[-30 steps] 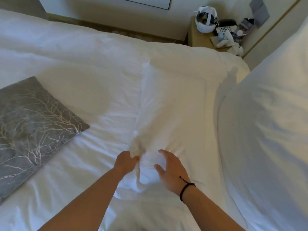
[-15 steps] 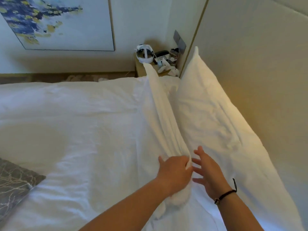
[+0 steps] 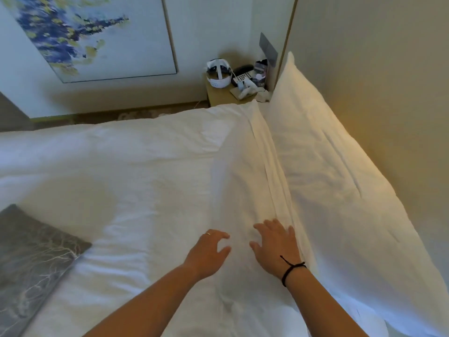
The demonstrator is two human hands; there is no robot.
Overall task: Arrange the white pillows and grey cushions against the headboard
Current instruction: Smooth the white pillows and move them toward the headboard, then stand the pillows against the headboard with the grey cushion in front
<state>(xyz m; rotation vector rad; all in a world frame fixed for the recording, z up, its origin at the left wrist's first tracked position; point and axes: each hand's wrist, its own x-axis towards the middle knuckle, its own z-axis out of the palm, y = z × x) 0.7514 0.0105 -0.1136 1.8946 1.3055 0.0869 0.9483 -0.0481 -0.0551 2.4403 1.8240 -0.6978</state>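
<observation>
White pillows (image 3: 340,181): two visible; grey cushion (image 3: 31,259): one.

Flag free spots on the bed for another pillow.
Free: the duvet between the grey cushion and the front pillow. Crowded: the headboard side, with two pillows, and the nightstand.

You see white pillows (image 3: 340,171) and a white duvet (image 3: 121,166), a grey cushion (image 3: 31,259) veined with pale branch lines, a beige headboard (image 3: 376,81), and a blue-and-yellow splashed painting (image 3: 97,35).
</observation>
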